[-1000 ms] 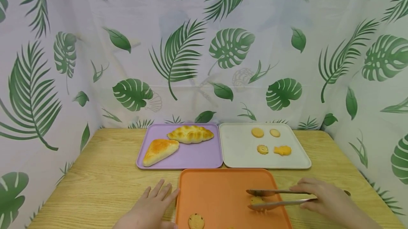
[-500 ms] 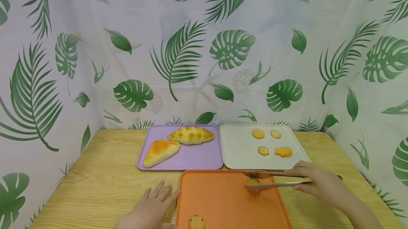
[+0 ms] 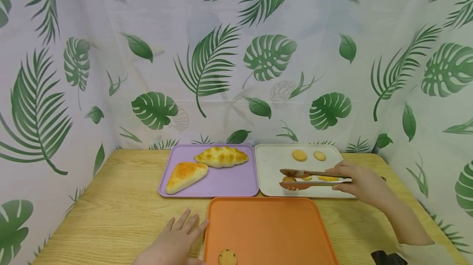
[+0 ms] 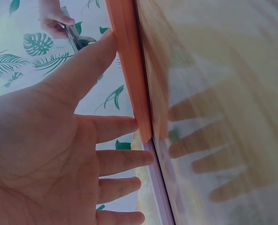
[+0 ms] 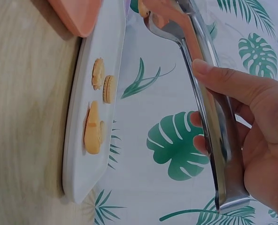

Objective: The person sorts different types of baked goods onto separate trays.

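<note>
My right hand grips metal tongs, also seen in the right wrist view as long steel tongs between thumb and fingers. A chocolate-chip cookie is pinched between the tong tips, above the near left part of the white tray. My left hand lies with fingers spread at the left edge of the orange tray. In the left wrist view, the left thumb and fingertips meet that tray's side. Another chocolate-chip cookie lies at the orange tray's near left.
On the white tray are a round cookie, an oval cookie and a fish-shaped cookie, plus a small cookie partly behind the tongs. A purple tray holds a triangular bread and a braided bread. Leaf-print cloth stands behind.
The right hand has carried the tongs and the cookie up off the orange tray and away, to above the white tray. The left hand has stayed in place.
</note>
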`<state>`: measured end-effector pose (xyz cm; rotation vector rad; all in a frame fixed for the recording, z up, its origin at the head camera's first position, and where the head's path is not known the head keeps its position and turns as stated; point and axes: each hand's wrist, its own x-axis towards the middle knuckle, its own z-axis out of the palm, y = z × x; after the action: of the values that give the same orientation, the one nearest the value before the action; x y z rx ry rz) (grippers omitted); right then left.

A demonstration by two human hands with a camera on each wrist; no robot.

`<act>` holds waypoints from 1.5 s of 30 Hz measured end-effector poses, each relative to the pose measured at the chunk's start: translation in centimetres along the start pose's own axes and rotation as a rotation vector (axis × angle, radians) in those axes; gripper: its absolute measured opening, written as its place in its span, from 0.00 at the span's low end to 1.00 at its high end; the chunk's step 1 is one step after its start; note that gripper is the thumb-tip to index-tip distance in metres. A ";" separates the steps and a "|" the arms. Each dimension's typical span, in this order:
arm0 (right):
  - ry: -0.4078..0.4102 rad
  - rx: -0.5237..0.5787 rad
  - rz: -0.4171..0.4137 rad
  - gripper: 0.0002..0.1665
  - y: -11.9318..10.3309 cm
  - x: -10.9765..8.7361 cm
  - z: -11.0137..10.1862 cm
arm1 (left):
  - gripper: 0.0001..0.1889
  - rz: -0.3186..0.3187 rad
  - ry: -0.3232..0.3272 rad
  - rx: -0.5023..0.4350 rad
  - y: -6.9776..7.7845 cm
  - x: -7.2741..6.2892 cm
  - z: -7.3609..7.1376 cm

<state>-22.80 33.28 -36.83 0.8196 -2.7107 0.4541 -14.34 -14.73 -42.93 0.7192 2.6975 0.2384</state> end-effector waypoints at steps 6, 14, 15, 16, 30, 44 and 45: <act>-0.052 -0.021 0.054 0.19 0.9 2.0 0.2 | 0.47 0.005 0.002 0.000 0.0 0.0 0.0; -0.136 -0.027 0.148 0.22 2.6 4.5 1.8 | 0.47 0.007 0.010 -0.012 -0.1 -0.1 0.1; -0.139 -0.029 0.149 0.22 2.9 4.7 2.0 | 0.47 0.007 0.011 -0.011 -0.1 -0.1 0.1; -0.143 -0.028 0.155 0.22 3.1 4.9 2.3 | 0.47 0.006 0.011 -0.013 0.0 -0.1 0.0; -0.206 -0.018 0.282 0.21 4.9 7.6 4.5 | 0.46 0.020 0.017 -0.019 0.0 -0.3 0.0; -0.222 -0.061 0.349 0.23 5.7 9.6 5.9 | 0.47 -0.002 0.000 -0.016 -0.2 -0.1 0.1; -0.222 -0.060 0.350 0.23 5.8 9.6 6.0 | 0.47 0.000 0.002 -0.013 -0.2 -0.1 0.2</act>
<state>-34.81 30.92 -40.22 0.3979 -3.0708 0.3684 -14.30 -14.94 -43.11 0.7155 2.6952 0.2567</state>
